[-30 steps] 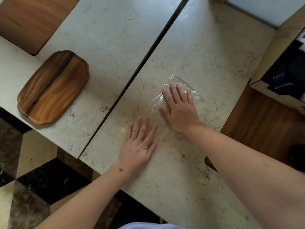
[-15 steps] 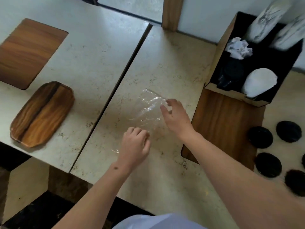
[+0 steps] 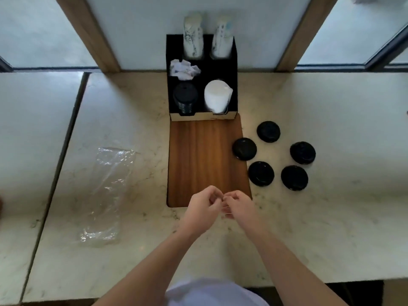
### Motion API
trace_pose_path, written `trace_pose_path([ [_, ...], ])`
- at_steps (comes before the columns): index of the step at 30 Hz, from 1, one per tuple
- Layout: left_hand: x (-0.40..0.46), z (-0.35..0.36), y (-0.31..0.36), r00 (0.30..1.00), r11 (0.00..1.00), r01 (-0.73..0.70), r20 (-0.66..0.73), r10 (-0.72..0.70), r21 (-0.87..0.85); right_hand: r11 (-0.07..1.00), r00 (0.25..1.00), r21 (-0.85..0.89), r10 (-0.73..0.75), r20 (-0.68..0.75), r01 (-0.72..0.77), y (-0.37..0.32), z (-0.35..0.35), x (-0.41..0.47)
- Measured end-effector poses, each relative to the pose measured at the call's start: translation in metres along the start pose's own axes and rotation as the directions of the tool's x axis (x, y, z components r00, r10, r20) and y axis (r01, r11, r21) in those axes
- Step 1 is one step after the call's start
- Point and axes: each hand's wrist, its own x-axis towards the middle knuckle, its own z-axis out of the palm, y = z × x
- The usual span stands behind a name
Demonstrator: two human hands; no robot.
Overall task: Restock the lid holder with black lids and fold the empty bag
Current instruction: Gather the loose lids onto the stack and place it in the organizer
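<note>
Your hands left bag — it now lies flat, unfolded, on surface at left. Left hand and right hand meet near you, fingers curled; what they pinch, cannot tell. Five black lids wait right of lid holder — restocking unfinished.

Café self-service counter — marble top, black lid holder stocked with cup stacks, napkins — loose black lids.
</note>
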Motion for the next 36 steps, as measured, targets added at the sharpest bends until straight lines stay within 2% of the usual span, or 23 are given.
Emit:
trace_pose_path([
  [7,0.024,0.051,0.028,0.99,0.986,0.107,0.074,-0.118,0.131,0.998,0.999,0.064,-0.002,-0.047,0.005,0.018,-0.068,0.023],
  [13,0.057,0.081,0.05,0.972,0.967,0.234,-0.021,-0.233,0.103,0.99,0.99,-0.133,-0.056,-0.133,0.038,0.03,-0.108,0.051],
  [16,0.071,0.092,0.055,0.996,0.935,0.092,-0.03,-0.088,0.342,0.968,0.978,-0.248,-0.091,-0.189,0.042,0.031,-0.121,0.061],
  [19,0.092,0.11,0.066,0.989,0.761,-0.148,0.089,0.118,0.631,0.842,0.912,-0.529,-0.291,-0.288,0.102,0.035,-0.145,0.074],
  [20,0.097,0.112,0.071,0.982,0.7,-0.189,0.118,0.149,0.689,0.796,0.892,-0.594,-0.345,-0.292,0.113,0.035,-0.151,0.076],
  [22,0.112,0.124,0.08,0.976,0.602,-0.215,0.157,0.149,0.769,0.757,0.892,-0.647,-0.35,-0.286,0.09,0.036,-0.169,0.086],
  [25,0.129,0.137,0.087,0.979,0.523,-0.201,0.181,0.089,0.828,0.727,0.915,-0.686,-0.278,-0.293,0.001,0.037,-0.185,0.101],
  [28,0.138,0.144,0.084,0.983,0.498,-0.174,0.184,0.029,0.85,0.714,0.902,-0.699,-0.276,-0.331,-0.038,0.037,-0.191,0.111],
  [31,0.142,0.145,0.078,0.98,0.46,-0.189,0.199,0.028,0.868,0.713,0.901,-0.699,-0.27,-0.34,-0.051,0.042,-0.194,0.114],
  [36,0.143,0.146,0.073,0.98,0.491,-0.194,0.193,0.052,0.849,0.756,0.893,-0.65,-0.237,-0.383,-0.078,0.049,-0.199,0.115],
])
